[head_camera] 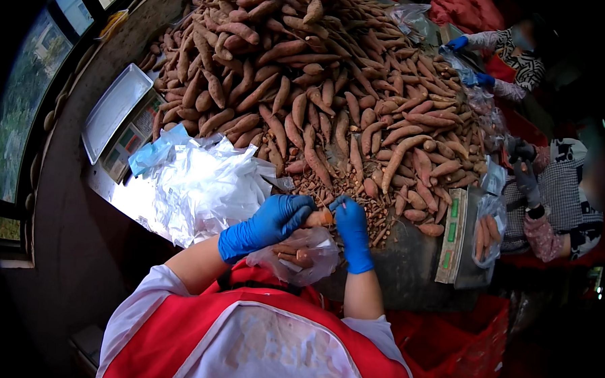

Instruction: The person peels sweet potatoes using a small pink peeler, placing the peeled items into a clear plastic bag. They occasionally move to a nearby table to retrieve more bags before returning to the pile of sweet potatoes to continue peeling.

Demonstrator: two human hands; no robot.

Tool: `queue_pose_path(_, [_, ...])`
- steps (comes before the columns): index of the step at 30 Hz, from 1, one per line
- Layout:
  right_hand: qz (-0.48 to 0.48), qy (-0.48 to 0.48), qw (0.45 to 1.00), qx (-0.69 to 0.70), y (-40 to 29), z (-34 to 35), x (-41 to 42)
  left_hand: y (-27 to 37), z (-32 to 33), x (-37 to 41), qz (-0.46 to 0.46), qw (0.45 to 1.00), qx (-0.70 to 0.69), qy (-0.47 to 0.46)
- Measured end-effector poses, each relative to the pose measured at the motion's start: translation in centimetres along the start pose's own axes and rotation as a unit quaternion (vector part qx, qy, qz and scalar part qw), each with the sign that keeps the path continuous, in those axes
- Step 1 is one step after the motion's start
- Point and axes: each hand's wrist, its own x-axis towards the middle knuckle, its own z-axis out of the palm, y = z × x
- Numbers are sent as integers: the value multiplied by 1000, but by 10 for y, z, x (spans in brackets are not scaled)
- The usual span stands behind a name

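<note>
My left hand [275, 222], in a blue glove, grips a sweet potato [317, 219] whose bare orange cut end points right. Close beside that end is my right hand [352, 230], also gloved in blue, with its fingers drawn together. Whether a small blade or a scrap sits between those fingers cannot be made out. Under my hands, against my front, a clear plastic bag [324, 246] holds several sweet potatoes [295, 257]. Cut-off ends and scraps [377, 220] lie on the table just beyond my hands.
A large heap of sweet potatoes [288, 51] covers the table. Left are stacked plastic bags [206, 180] and a scale with a metal tray [116, 112]. Another scale [451, 241] carries a filled bag [489, 230]. Two people work along the right side. A red crate [472, 358] stands below.
</note>
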Motion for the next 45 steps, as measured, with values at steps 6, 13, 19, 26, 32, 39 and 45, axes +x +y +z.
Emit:
queue_pose_path(6, [-72, -46, 951, 297, -1, 5, -16, 26, -4, 34, 214, 968, 128, 1])
queue_pose_path(13, [2, -113, 679, 725, -58, 1, -7, 8, 24, 32, 97, 977, 163, 96])
queue_pose_path(19, [-80, 73, 866, 487, -62, 12, -12, -15, 45, 16, -232, 855, -461, 50])
queue_pose_path(26, [-192, 75, 978, -28, -73, -31, -8, -26, 31, 13, -237, 892, -382, 54])
queue_pose_path(32, [-88, -31, 986, -137, -46, -23, 11, -12, 17, 10, -142, 951, -269, -48])
queue_pose_path(39, [8, -34, 959, 281, -37, -50, -40, -7, -30, 5, -118, 821, -542, 137])
queue_pose_path(45, [-100, 29, 993, 55, -96, -52, -103, 19, -26, -3, -47, 710, -687, 150])
